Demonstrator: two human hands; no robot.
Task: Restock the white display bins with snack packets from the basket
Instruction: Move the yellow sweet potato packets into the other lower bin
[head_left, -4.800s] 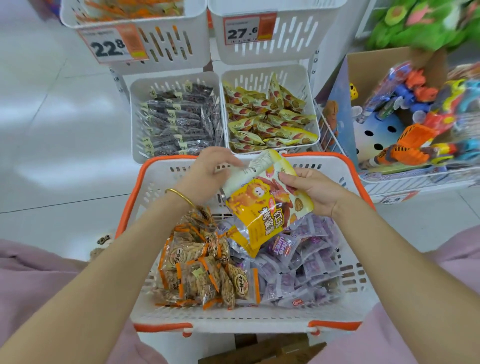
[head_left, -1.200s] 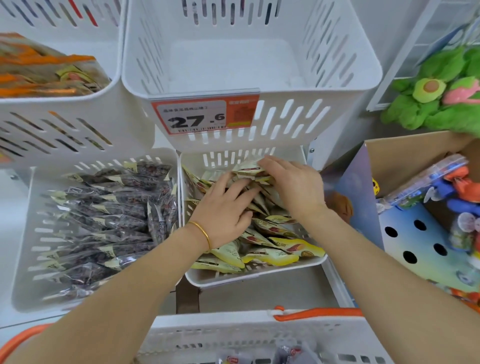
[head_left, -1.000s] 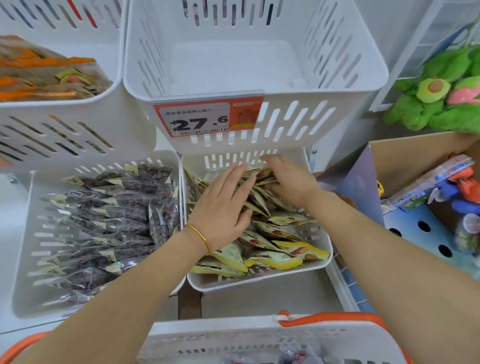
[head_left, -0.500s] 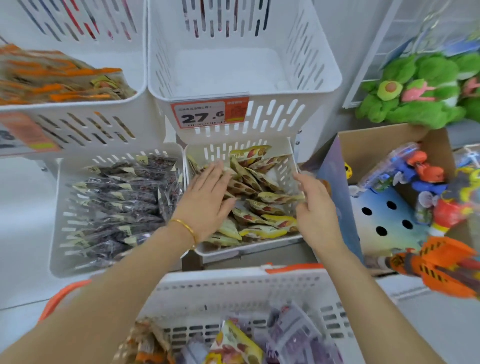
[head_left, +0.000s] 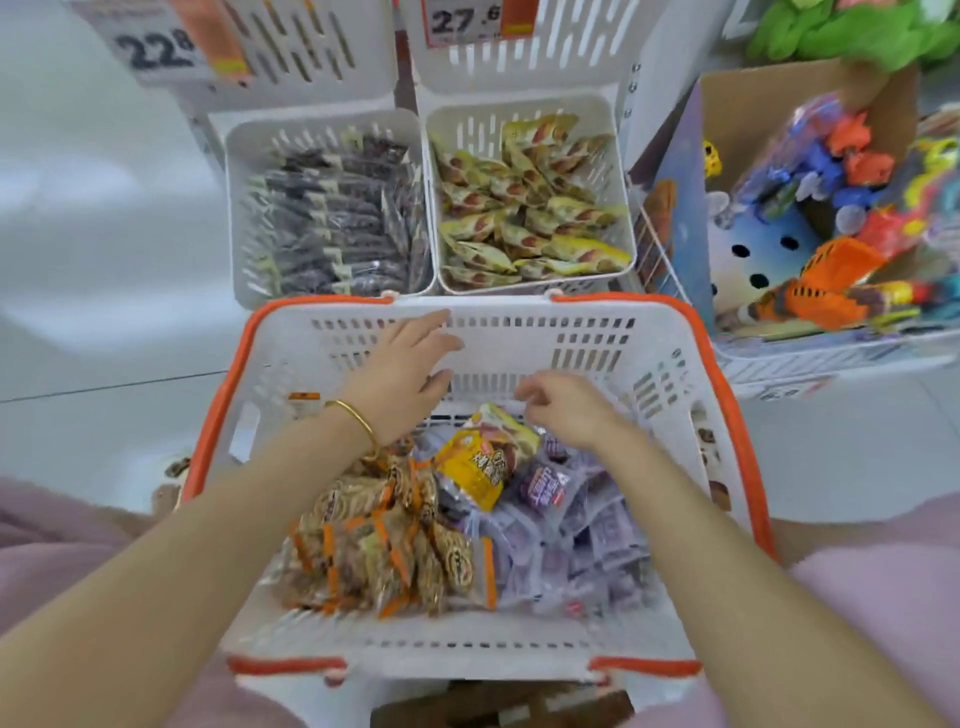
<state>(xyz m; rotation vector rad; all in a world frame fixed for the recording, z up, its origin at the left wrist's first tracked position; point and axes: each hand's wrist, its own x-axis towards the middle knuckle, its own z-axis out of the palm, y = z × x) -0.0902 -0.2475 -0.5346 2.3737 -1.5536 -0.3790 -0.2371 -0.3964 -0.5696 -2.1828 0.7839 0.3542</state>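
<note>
The white basket (head_left: 467, 644) holds brown packets (head_left: 384, 551), purple packets (head_left: 571, 540) and one yellow packet (head_left: 475, 467) on top. The right hand (head_left: 569, 415) curls just above the yellow one; I cannot tell if it holds it. The left hand (head_left: 410, 371) is spread wide, holding nothing. Behind stand two full white bins (head_left: 519, 101)

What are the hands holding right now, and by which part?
Left hand: open, nothing held. Right hand: curled fingers sit at the top edge of the yellow snack bag in the basket; too blurred to tell whether they pinch it.
</note>
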